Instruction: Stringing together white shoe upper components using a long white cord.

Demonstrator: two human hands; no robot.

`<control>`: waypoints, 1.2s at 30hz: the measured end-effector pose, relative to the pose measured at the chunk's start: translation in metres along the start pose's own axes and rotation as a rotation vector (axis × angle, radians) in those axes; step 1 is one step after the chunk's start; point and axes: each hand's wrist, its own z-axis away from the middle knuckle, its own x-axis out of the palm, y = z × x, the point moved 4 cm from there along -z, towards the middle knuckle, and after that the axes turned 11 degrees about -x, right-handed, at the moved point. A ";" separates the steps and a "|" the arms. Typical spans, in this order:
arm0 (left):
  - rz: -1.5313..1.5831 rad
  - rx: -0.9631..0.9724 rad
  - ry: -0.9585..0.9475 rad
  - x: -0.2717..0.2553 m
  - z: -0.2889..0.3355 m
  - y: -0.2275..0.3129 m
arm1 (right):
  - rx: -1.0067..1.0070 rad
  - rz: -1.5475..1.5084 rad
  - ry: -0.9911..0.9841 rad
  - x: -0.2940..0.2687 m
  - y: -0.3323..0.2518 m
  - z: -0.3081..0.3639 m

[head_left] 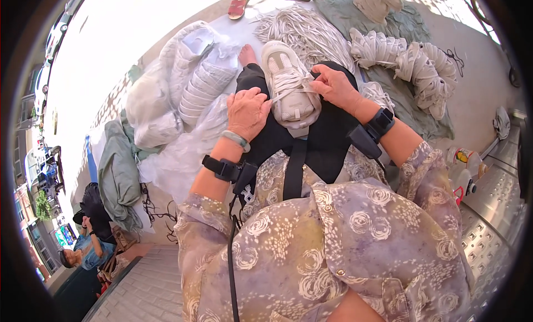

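Note:
A pale beige sneaker (300, 114) rests between my knees, its toe pointing away from me. White shoelace (291, 88) crosses over its tongue and runs out to both sides. At the shoe's left edge my left hand (248, 112) is closed, and a lace end shows at its fingertips. My right hand (335, 87) pinches the lace on the other side, thumb and forefinger together near the upper eyelets. The palms and the lower fingers of both hands are turned out of sight.
A heap of loose laces (302, 30) lies beyond my knees. Stacked sneakers (402, 58) curve along the right on green cloth. Plastic-wrapped white shoe parts (202, 80) lie at left. A red sandal (239, 7) sits far ahead; a seated person (91, 250) is at lower left.

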 end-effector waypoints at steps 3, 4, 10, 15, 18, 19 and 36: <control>-0.092 0.002 -0.071 0.005 -0.011 0.016 | -0.051 0.212 -0.052 0.001 -0.006 -0.010; -0.178 -0.003 -0.122 0.007 -0.011 0.018 | -0.091 0.351 -0.080 0.003 -0.009 -0.013; -0.056 0.014 -0.060 0.004 -0.013 0.025 | -0.225 0.549 0.102 0.004 -0.011 -0.020; 0.064 -0.019 -0.062 0.003 -0.016 0.030 | -0.217 0.371 0.200 0.003 -0.005 -0.026; 0.125 -0.012 -0.065 0.001 -0.013 0.034 | 0.055 -0.154 0.101 -0.001 0.006 -0.025; 0.151 -0.007 -0.080 0.001 -0.012 0.035 | 0.240 -0.536 -0.018 0.004 0.009 -0.023; 0.545 -0.279 -0.646 -0.040 0.059 0.010 | 0.041 -0.427 -0.137 0.010 0.000 -0.015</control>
